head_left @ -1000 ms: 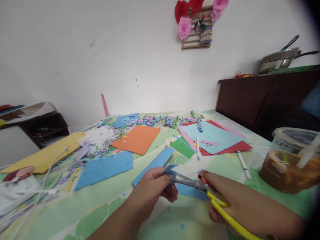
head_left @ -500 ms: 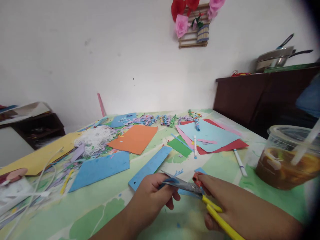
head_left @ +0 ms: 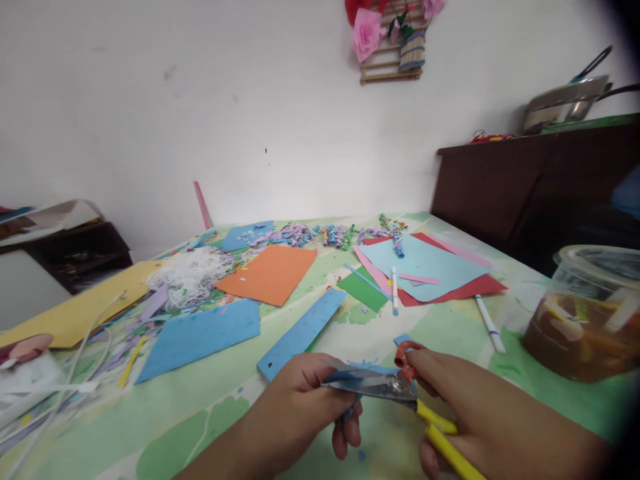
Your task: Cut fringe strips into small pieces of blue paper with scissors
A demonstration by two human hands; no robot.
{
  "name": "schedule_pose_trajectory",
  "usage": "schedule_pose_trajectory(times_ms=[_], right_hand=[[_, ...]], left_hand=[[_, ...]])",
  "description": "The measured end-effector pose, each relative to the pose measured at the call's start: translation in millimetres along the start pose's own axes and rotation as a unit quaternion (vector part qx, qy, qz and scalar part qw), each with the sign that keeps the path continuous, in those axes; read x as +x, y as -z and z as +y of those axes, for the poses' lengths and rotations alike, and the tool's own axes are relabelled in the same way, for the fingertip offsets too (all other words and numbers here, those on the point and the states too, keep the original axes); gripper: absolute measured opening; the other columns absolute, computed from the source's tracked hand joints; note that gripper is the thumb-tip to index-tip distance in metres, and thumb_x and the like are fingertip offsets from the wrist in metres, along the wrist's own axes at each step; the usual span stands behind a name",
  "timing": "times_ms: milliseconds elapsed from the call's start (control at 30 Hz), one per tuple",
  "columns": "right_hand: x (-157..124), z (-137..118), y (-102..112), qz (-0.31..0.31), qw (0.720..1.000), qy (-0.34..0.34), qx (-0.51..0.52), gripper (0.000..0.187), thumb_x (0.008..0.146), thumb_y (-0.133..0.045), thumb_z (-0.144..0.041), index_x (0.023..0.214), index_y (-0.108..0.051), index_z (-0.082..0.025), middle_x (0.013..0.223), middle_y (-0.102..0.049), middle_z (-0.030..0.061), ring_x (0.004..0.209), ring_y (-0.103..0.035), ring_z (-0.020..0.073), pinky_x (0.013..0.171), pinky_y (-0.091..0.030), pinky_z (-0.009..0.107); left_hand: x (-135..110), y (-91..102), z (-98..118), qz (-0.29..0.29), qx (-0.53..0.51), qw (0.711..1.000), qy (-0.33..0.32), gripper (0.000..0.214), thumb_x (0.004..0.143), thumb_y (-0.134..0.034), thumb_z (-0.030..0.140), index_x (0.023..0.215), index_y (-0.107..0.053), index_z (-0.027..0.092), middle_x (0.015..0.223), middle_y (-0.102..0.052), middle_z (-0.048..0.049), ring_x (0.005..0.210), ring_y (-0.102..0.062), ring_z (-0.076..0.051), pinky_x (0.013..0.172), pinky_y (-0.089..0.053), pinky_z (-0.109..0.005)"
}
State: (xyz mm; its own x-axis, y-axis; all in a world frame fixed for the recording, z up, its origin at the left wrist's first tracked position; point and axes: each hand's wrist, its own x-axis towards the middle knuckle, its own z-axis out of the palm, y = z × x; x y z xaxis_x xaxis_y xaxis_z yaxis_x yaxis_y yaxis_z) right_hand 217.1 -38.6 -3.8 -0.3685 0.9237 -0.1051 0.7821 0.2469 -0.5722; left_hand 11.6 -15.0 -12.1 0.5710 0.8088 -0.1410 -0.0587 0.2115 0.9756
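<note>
My right hand (head_left: 465, 407) is closed around the yellow handles of a pair of scissors (head_left: 380, 388). A curled orange-red paper piece (head_left: 405, 357) sits at my right thumb and finger, beside the scissors' pivot. The blades point left toward my left hand (head_left: 305, 400), whose thumb and fingers are pinched together on a small blue paper piece (head_left: 351, 408). Little blue slivers show along the upper blade. My fingers and the blades hide most of the blue piece. Just beyond my left hand lies a long blue paper strip (head_left: 303, 333).
Blue paper (head_left: 200, 340), orange paper (head_left: 273, 273) and shredded white paper (head_left: 193, 277) lie on the left. Light blue paper (head_left: 450, 267) on red paper and two markers (head_left: 395, 293) lie right of centre. A plastic cup of brown drink (head_left: 575, 340) stands far right. Curled paper rolls (head_left: 335, 235) line the back.
The scissor blades have come closer together over the blue paper. My right hand has shifted slightly right, and the orange-red curl shows more fully. The view has tilted a little.
</note>
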Motion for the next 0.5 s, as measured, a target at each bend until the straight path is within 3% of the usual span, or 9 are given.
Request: schedule_pose_trajectory(times_ms=[267, 433, 500], right_hand=[[1.9, 2.8, -0.4, 0.003, 0.999, 0.036, 0.014, 0.040, 0.056, -0.070, -0.028, 0.090, -0.051, -0.024, 0.093, -0.058, 0.0009, 0.080, -0.053, 0.0212, 0.068, -0.041, 0.028], [5.0, 4.5, -1.0, 0.017, 0.999, 0.032, 0.022, 0.040, 0.056, -0.068, -0.024, 0.092, -0.051, -0.026, 0.091, -0.058, -0.0011, 0.079, -0.053, 0.0206, 0.068, -0.041, 0.027], [5.2, 4.1, 0.2, 0.018, 0.999, 0.016, 0.036, 0.040, 0.056, -0.067, -0.022, 0.093, -0.051, -0.026, 0.091, -0.059, -0.0020, 0.079, -0.053, 0.0204, 0.069, -0.041, 0.027]], left_hand=[[-0.1, 4.9, -2.1, -0.104, -0.137, 0.983, 0.060, 0.037, 0.052, -0.070, 0.042, 0.044, -0.056, 0.008, 0.034, -0.051, -0.0020, 0.025, -0.043, -0.006, 0.027, -0.031, -0.015], [1.4, 7.6, -6.6, -0.106, -0.171, 0.977, 0.075, 0.028, 0.053, -0.066, 0.032, 0.042, -0.056, 0.008, 0.031, -0.049, -0.0018, 0.024, -0.043, -0.008, 0.027, -0.033, -0.017], [2.4, 7.4, -5.9, -0.080, -0.187, 0.977, 0.063, 0.021, 0.053, -0.063, 0.028, 0.045, -0.056, 0.010, 0.030, -0.048, -0.0008, 0.023, -0.039, -0.008, 0.027, -0.031, -0.017]])
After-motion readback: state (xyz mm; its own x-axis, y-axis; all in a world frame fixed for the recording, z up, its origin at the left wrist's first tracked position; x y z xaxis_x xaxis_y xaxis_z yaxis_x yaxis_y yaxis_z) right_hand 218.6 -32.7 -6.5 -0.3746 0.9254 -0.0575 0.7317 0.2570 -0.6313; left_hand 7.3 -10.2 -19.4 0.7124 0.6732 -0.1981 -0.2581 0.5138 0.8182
